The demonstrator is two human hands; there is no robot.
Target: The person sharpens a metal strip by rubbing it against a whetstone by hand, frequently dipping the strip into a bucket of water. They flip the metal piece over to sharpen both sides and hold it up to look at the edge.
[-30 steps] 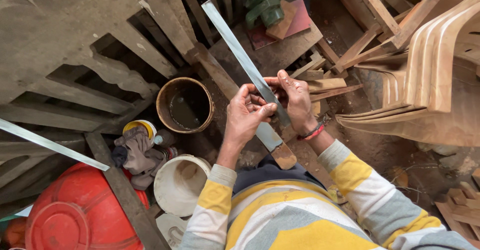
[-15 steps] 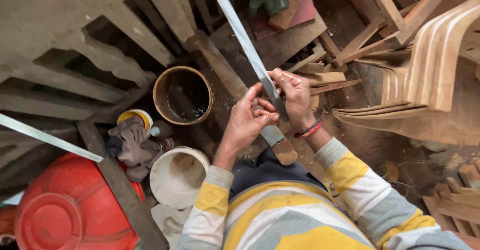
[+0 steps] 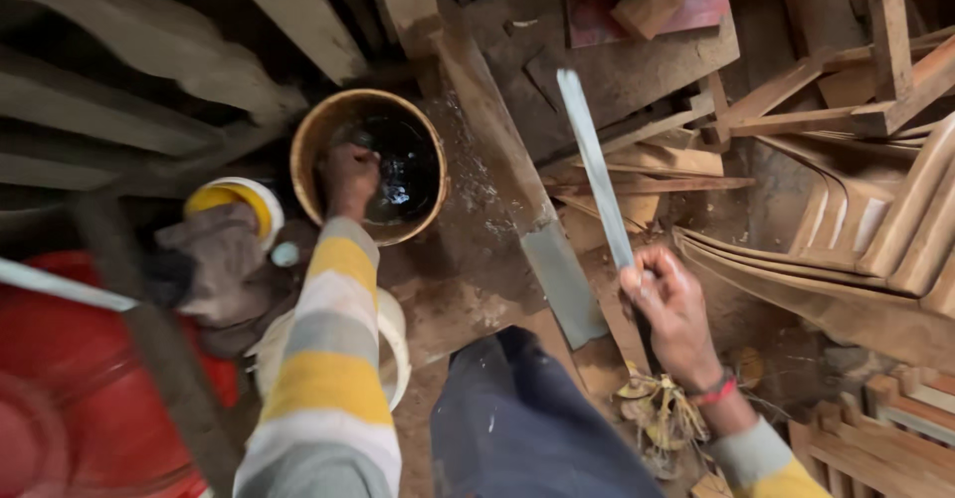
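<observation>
A cluttered woodworking floor seen from above, strewn with planks, offcuts and curved chair parts. The right hand (image 3: 668,304) is clenched around the lower end of a long, flat metal blade (image 3: 594,165), which points up and away over the scrap wood, apart from everything else. The left hand (image 3: 347,175), in a yellow and grey striped sleeve, reaches down into a round wooden-rimmed bucket (image 3: 310,140) of dark liquid; whether its fingers grasp anything there I cannot tell. Beside the bucket lie a yellow-rimmed cup (image 3: 242,198), a bunched rag (image 3: 214,259) and a red plastic container (image 3: 60,359). The blade looks dry.
</observation>
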